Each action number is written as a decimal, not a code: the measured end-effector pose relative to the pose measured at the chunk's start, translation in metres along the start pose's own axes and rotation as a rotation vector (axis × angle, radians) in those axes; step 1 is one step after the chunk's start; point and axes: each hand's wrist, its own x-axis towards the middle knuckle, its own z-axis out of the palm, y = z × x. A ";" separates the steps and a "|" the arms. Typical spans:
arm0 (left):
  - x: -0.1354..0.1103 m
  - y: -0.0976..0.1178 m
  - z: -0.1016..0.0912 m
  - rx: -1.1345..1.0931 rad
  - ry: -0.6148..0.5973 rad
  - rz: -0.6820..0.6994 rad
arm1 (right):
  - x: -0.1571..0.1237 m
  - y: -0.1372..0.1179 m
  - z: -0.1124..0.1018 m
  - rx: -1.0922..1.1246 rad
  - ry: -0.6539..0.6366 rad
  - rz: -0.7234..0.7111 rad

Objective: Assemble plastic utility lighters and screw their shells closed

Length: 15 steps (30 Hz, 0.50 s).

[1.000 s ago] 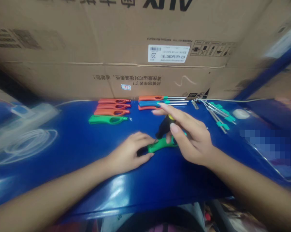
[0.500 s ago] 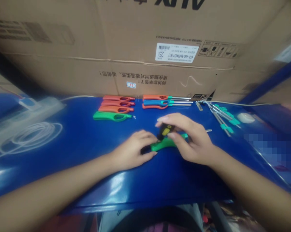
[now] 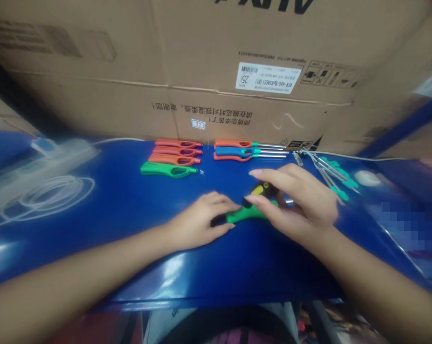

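On the blue table (image 3: 130,210) lies a green lighter body (image 3: 245,213). My left hand (image 3: 200,223) pinches its near end and holds it down. My right hand (image 3: 297,200) is curled round a black tool with a yellow mark (image 3: 260,190), its tip tilted down onto the green body. A metal tube sticks out of the body to the right, mostly hidden under my right hand.
A row of orange and green lighter shells (image 3: 173,157) lies at the back, with three finished lighters (image 3: 248,150) beside it. Metal tubes with teal ends (image 3: 330,169) lie at right. A coiled white cable (image 3: 47,193) is at left. Cardboard boxes (image 3: 216,71) wall the back.
My right hand has lowered and shifted right, laying the black tool flatter over the green body. My left hand has kept its grip. The view has drifted slightly.
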 end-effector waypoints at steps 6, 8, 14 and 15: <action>0.000 -0.003 0.001 -0.007 0.015 0.022 | 0.004 -0.003 -0.005 0.174 -0.211 0.133; 0.000 -0.004 0.002 0.001 0.023 0.027 | 0.003 -0.002 -0.005 0.132 -0.165 0.086; 0.000 -0.004 0.002 0.001 0.024 0.044 | 0.000 0.002 -0.004 0.025 -0.181 0.028; 0.000 -0.004 0.002 0.004 0.020 0.043 | 0.001 0.001 -0.004 0.104 -0.222 0.085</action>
